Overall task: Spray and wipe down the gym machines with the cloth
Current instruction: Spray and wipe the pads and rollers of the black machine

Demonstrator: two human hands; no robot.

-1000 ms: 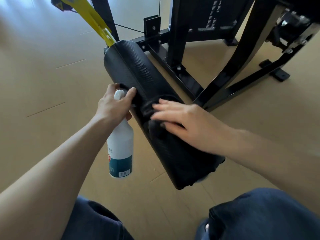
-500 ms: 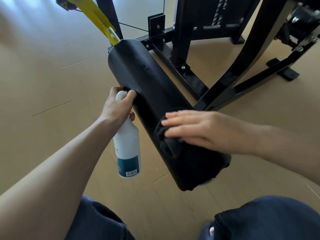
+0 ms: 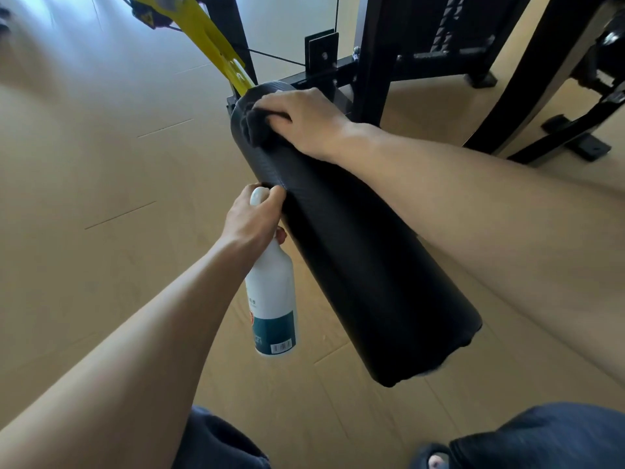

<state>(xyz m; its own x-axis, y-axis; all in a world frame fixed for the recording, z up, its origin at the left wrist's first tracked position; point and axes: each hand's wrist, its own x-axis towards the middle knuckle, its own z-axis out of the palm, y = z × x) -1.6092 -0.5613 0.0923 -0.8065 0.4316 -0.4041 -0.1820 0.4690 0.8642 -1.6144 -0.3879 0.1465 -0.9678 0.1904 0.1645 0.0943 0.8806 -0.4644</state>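
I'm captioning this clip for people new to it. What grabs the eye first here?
A long black roller pad runs diagonally across the centre. At its far end the right hand presses a dark cloth onto it, while the left hand grips a white spray bottle beside the pad.

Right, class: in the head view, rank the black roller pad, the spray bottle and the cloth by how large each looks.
1. Black roller pad, by far the largest.
2. Spray bottle, partly hidden by the left hand.
3. Cloth, mostly hidden under the right hand, so its true size is uncertain.
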